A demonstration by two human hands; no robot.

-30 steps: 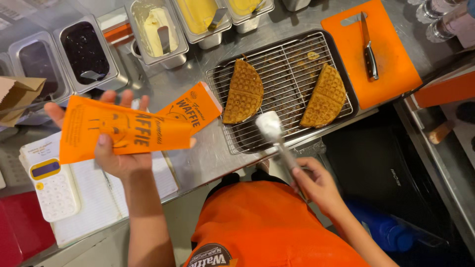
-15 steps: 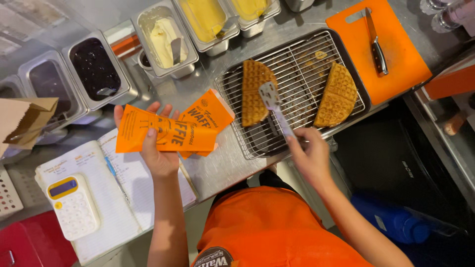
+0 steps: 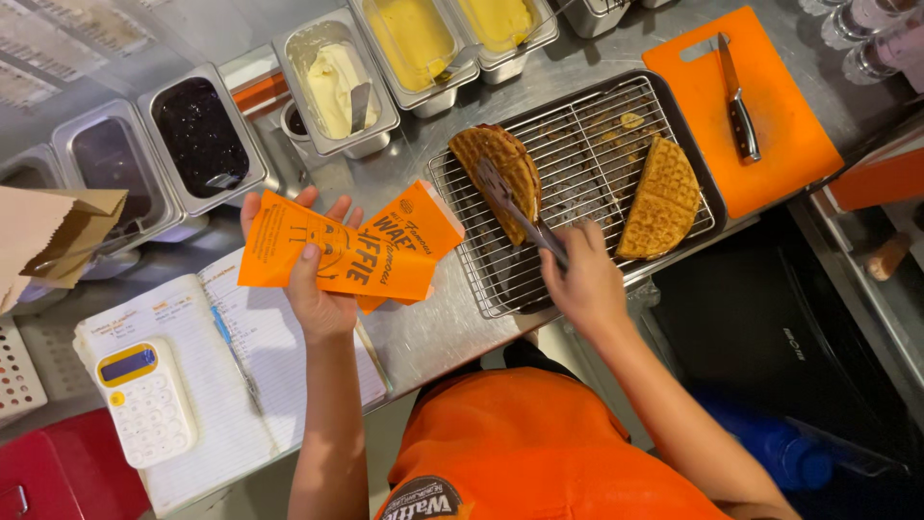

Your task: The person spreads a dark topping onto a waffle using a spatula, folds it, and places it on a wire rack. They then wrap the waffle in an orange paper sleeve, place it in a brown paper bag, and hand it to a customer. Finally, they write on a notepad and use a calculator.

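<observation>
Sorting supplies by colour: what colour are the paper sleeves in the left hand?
Orange with dark print; the paper sleeves show best in the head view, held by the left hand.

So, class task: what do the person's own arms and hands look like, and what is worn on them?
Both the left hand and right hand are bare: no gloves, rings, watch or bands show. Both forearms are uncovered too, with no sleeve reaching them. The orange top covers the torso below, with a dark round badge at its lower edge.
</observation>
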